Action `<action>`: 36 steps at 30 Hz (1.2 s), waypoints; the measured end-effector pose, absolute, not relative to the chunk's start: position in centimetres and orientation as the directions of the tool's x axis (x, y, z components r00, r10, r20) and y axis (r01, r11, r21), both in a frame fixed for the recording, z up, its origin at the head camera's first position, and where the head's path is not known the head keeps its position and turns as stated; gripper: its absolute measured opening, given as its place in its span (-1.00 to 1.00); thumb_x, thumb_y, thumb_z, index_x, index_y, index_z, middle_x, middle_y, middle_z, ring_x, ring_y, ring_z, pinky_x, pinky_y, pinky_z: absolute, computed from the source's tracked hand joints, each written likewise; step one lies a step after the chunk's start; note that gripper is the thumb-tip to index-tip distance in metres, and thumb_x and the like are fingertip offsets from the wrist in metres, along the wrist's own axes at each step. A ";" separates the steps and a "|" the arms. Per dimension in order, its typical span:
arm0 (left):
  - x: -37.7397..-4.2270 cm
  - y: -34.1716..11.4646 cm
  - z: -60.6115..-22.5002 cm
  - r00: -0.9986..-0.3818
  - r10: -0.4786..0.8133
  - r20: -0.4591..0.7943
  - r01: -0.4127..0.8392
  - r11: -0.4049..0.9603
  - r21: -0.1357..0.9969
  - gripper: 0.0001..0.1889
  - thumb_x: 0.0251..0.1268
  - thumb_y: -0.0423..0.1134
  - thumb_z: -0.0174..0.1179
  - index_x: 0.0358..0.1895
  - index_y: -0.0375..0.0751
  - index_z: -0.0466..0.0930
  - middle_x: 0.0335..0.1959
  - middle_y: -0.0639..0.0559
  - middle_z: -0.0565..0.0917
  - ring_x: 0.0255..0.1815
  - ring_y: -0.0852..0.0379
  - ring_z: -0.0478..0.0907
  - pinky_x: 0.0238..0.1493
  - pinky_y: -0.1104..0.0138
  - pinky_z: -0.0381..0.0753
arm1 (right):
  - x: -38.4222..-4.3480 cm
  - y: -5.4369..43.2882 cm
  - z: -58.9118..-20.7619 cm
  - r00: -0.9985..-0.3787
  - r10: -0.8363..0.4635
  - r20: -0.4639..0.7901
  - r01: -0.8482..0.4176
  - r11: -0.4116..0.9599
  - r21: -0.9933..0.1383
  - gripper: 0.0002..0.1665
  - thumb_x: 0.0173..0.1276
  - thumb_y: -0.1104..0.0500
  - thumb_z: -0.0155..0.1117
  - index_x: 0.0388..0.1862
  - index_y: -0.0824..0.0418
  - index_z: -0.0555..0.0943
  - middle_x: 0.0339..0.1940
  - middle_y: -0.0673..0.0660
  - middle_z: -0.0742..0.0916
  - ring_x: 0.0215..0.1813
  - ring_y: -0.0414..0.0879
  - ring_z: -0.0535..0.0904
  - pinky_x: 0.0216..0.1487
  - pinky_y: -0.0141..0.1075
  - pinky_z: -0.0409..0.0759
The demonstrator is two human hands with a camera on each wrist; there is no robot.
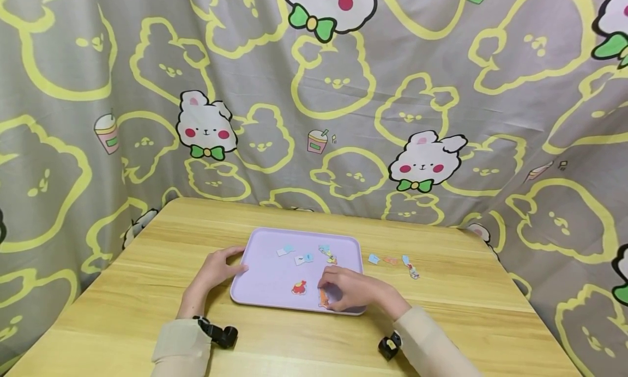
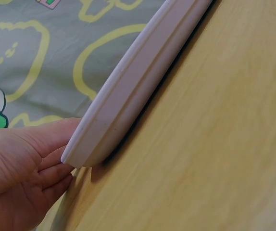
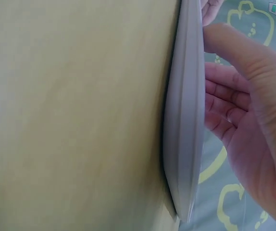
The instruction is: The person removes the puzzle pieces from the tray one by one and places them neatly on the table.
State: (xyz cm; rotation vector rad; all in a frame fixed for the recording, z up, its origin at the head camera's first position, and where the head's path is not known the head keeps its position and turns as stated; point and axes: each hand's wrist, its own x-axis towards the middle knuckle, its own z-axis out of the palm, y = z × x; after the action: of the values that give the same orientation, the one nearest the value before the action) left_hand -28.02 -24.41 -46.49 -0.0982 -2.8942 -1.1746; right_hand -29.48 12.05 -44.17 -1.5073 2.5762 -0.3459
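Note:
A shallow lilac tray (image 1: 270, 268) lies on the wooden table. My left hand (image 1: 218, 268) holds its left edge, and in the left wrist view the fingers of that hand (image 2: 30, 168) lie around the rim of the tray (image 2: 123, 91). Over the tray's front right part, my right hand (image 1: 350, 287) pinches a small orange cut-out (image 1: 323, 298) between thumb and fingers. Left of it lies a red cut-out (image 1: 299, 287). In the right wrist view the tray's side wall (image 3: 183, 110) hides the fingertips of the right hand (image 3: 253, 110) and the piece.
Towards the back of the tray lie white-and-blue pieces (image 1: 303, 259) and a yellow patterned piece (image 1: 331, 258). Right of the tray, on the table (image 1: 466, 311), are a blue piece (image 1: 374, 259), an orange piece (image 1: 390, 261) and a colourful piece (image 1: 412, 271). A patterned curtain (image 1: 275, 93) hangs behind.

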 end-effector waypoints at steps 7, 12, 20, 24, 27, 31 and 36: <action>-28.1 -24.3 -46.5 -0.997 0.055 0.046 0.072 0.721 0.689 -0.42 0.23 -0.20 0.33 0.32 -0.25 0.47 0.34 -0.37 0.46 0.41 -0.43 0.28 0.40 -0.23 0.30 | -29.6 12.4 -44.5 -0.532 -0.846 0.031 -0.801 0.490 -0.345 -0.53 0.18 0.01 0.43 0.06 0.08 0.58 0.02 -0.09 0.61 0.06 -0.31 0.50 0.26 -0.36 0.54; -28.1 -24.2 -46.4 -0.998 0.055 0.041 0.068 0.721 0.689 -0.42 0.24 -0.19 0.32 0.33 -0.24 0.46 0.35 -0.37 0.44 0.42 -0.43 0.27 0.41 -0.23 0.29 | -29.6 12.7 -44.6 -0.546 -0.834 0.075 -0.779 0.473 -0.411 -0.52 0.19 0.02 0.42 0.07 0.09 0.57 0.04 -0.07 0.62 -0.03 -0.30 0.49 0.11 -0.40 0.56; -27.9 -24.0 -46.2 -0.998 0.052 0.039 0.065 0.726 0.684 -0.43 0.23 -0.20 0.33 0.31 -0.28 0.48 0.33 -0.37 0.47 0.40 -0.42 0.30 0.40 -0.21 0.32 | -29.6 12.6 -45.3 -0.535 -0.813 0.230 -0.807 0.411 -0.424 -0.51 0.16 0.06 0.44 0.05 0.15 0.57 -0.08 -0.04 0.66 -0.15 -0.23 0.51 -0.05 -0.46 0.55; -27.9 -24.0 -46.2 -0.998 0.052 0.040 0.065 0.729 0.681 -0.43 0.23 -0.20 0.33 0.31 -0.28 0.47 0.33 -0.38 0.46 0.40 -0.43 0.30 0.39 -0.21 0.32 | -29.5 12.6 -45.5 -0.561 -0.779 0.281 -0.789 0.400 -0.467 -0.50 0.15 0.08 0.45 0.06 0.17 0.57 -0.12 -0.04 0.65 -0.14 -0.24 0.52 0.10 -0.31 0.57; -28.0 -24.0 -46.2 -0.998 0.051 0.042 0.066 0.730 0.680 -0.43 0.24 -0.20 0.33 0.31 -0.27 0.47 0.33 -0.37 0.47 0.40 -0.43 0.30 0.39 -0.21 0.32 | -29.5 12.8 -45.5 -0.580 -0.758 0.299 -0.770 0.390 -0.504 -0.49 0.15 0.09 0.46 0.07 0.18 0.57 -0.15 -0.04 0.65 -0.14 -0.26 0.52 0.13 -0.28 0.57; -28.0 -24.1 -46.3 -0.998 0.053 0.042 0.067 0.732 0.678 -0.42 0.24 -0.19 0.33 0.32 -0.27 0.46 0.34 -0.37 0.46 0.40 -0.43 0.29 0.39 -0.22 0.32 | -29.6 12.9 -45.6 -0.577 -0.754 0.313 -0.765 0.365 -0.531 -0.48 0.15 0.10 0.46 0.09 0.21 0.56 -0.17 -0.02 0.64 -0.13 -0.26 0.51 -0.04 -0.38 0.59; -27.9 -24.2 -46.4 -0.998 0.052 0.037 0.064 0.731 0.679 -0.42 0.25 -0.20 0.31 0.33 -0.27 0.45 0.35 -0.37 0.44 0.41 -0.44 0.27 0.39 -0.23 0.31 | -29.8 13.2 -45.8 -0.580 -0.752 0.313 -0.756 0.354 -0.550 -0.46 0.16 0.11 0.45 0.11 0.23 0.56 -0.17 -0.01 0.62 -0.12 -0.24 0.51 -0.09 -0.43 0.59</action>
State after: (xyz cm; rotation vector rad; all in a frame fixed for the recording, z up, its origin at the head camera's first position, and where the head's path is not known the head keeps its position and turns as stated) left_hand -27.94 -24.19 -46.40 -0.0973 -2.9082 -1.1418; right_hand -29.82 13.23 -45.81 -1.4425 2.5899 -1.0584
